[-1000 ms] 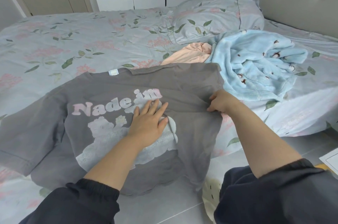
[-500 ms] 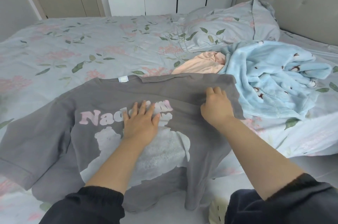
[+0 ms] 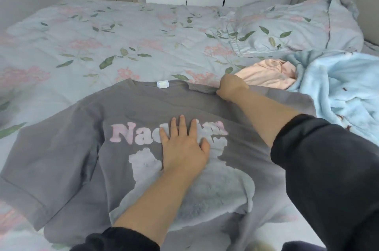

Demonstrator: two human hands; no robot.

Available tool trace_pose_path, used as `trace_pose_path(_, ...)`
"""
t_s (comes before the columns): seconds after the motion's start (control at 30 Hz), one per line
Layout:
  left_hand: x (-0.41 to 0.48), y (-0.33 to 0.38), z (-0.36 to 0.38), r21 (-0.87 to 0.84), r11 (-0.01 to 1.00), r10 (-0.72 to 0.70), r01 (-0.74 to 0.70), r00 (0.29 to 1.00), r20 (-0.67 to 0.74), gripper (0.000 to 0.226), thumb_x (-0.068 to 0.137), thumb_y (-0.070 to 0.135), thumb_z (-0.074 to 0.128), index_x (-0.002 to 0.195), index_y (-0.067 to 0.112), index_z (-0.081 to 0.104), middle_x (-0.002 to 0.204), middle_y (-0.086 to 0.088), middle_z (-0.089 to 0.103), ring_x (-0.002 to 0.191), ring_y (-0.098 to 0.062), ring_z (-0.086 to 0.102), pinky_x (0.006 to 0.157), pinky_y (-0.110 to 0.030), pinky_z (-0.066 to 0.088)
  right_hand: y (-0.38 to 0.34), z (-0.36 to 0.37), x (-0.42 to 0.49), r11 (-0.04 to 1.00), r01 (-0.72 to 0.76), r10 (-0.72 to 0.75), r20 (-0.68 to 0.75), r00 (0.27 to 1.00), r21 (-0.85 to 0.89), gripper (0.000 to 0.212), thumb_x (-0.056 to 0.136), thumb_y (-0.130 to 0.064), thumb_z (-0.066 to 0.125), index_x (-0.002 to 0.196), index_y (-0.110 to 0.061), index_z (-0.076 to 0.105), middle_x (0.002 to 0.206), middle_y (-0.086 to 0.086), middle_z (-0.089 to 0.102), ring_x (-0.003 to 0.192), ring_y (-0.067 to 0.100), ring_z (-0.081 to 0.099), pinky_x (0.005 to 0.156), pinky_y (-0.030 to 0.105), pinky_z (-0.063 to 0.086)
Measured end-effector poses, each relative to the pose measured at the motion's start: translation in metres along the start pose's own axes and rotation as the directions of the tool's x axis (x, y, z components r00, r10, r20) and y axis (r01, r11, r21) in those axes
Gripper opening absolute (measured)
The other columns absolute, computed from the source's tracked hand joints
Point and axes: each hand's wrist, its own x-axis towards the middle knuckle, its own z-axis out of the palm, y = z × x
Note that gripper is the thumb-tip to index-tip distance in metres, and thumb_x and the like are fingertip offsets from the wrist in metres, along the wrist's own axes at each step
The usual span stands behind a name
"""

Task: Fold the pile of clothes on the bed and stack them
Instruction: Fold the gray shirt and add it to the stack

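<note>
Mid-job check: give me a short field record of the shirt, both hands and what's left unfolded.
shirt: grey T-shirt spread on the bed, print facing up
left hand: left hand flat on the print, fingers straight
right hand: right hand grips the shirt's top edge beside the collar
unfolded: pink garment and light blue fleece, crumpled near the pillow
stack: none in view

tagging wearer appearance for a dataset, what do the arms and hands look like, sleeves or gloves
Both arms wear dark, near-black long sleeves: the left sleeve and right sleeve end in bunched cuffs partway up the forearms. The left hand and right hand are bare: no gloves, rings or watch visible.
</note>
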Motion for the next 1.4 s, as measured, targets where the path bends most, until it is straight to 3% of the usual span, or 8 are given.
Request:
trace_pose_path(0.1,0.000,0.000,0.000,-0.018,1.000,0.007,-0.007,1.000,0.004,0.064,0.092,0.051,0.021,0.152,0.029,0.014,0.161,-0.007,0.005,0.147,-0.026,-0.001,0.115,-0.054,-0.002,-0.003,-0.015,0.030,0.972,-0.095,0.135,-0.181,0.974,0.216,0.020,0.094,-0.011,0.046,0.103,-0.001,0.060,0.112,0.023,0.064,0.104,0.034,0.061,0.080,0.032,0.046)
trace_pose_path(0.2,-0.002,0.000,0.000,-0.034,0.999,0.018,-0.018,1.000,-0.004,0.065,0.092,0.053,0.019,0.152,0.029,0.012,0.161,-0.006,0.005,0.147,-0.026,-0.002,0.114,-0.054,-0.004,-0.004,-0.021,0.044,0.945,-0.078,0.197,-0.361,0.912,0.318,0.028,0.097,-0.015,0.041,0.097,0.003,0.062,0.107,0.025,0.064,0.101,0.037,0.060,0.076,0.034,0.042)
trace_pose_path(0.33,-0.001,-0.001,-0.001,-0.054,0.998,0.022,-0.022,1.000,0.003,0.069,0.088,0.058,0.014,0.151,0.030,0.014,0.161,-0.006,0.005,0.147,-0.026,-0.003,0.114,-0.055,-0.005,-0.003,0.015,0.029,0.990,-0.048,0.067,-0.143,0.987,0.131,0.028,0.098,-0.011,0.039,0.119,0.002,0.052,0.123,0.024,0.055,0.113,0.036,0.053,0.084,0.035,0.043)
trace_pose_path(0.53,0.000,0.000,-0.001,-0.047,0.999,0.015,-0.015,1.000,0.013,0.067,0.090,0.058,0.017,0.151,0.030,0.017,0.161,-0.006,0.007,0.147,-0.026,-0.002,0.114,-0.055,-0.004,0.015,0.023,-0.014,0.952,0.141,-0.144,-0.008,0.990,0.271,0.071,0.094,-0.020,0.048,0.151,-0.007,0.008,0.148,0.020,0.033,0.135,0.036,0.033,0.107,0.041,0.032)
trace_pose_path(0.87,-0.002,-0.002,-0.010,-0.020,1.000,0.023,-0.023,1.000,0.021,0.060,0.094,0.053,0.021,0.150,0.030,0.022,0.160,-0.003,0.011,0.147,-0.023,0.003,0.115,-0.053,0.004,0.120,0.020,-0.138,0.947,-0.147,0.224,-0.256,0.940,0.287,0.039,0.083,-0.007,0.054,0.121,0.004,0.049,0.131,0.024,0.044,0.120,0.039,0.039,0.102,0.041,0.031)
trace_pose_path(1.03,-0.009,0.030,-0.012,-0.105,0.982,0.156,-0.155,0.988,0.003,0.054,0.098,0.047,0.016,0.149,0.032,0.022,0.161,0.002,0.009,0.147,-0.017,0.001,0.116,-0.049,0.005,0.148,0.003,-0.153,0.660,-0.435,0.587,-0.058,0.808,0.612,0.034,0.085,-0.014,0.054,0.115,0.001,0.051,0.116,0.018,0.053,0.111,0.037,0.050,0.090,0.038,0.042)
trace_pose_path(1.17,-0.021,0.055,-0.003,-0.077,0.944,0.324,-0.321,0.945,0.041,0.058,0.097,0.055,0.016,0.151,0.036,0.016,0.161,0.007,0.006,0.147,-0.012,-0.004,0.117,-0.046,0.001,0.160,-0.002,-0.148,0.520,-0.470,0.582,0.107,0.806,0.714,0.026,0.087,-0.027,0.061,0.088,-0.002,0.056,0.083,0.012,0.055,0.081,0.027,0.052,0.062,0.030,0.037)
trace_pose_path(1.4,-0.017,0.051,0.001,-0.080,0.943,0.326,-0.322,0.944,0.041,0.058,0.095,0.054,0.021,0.150,0.037,0.016,0.160,0.008,0.008,0.147,-0.010,-0.002,0.118,-0.042,0.000,0.171,0.002,-0.129,0.390,-0.499,0.579,0.215,0.786,0.774,0.032,0.082,-0.023,0.071,0.102,-0.001,0.058,0.091,0.010,0.057,0.083,0.026,0.053,0.071,0.032,0.043)
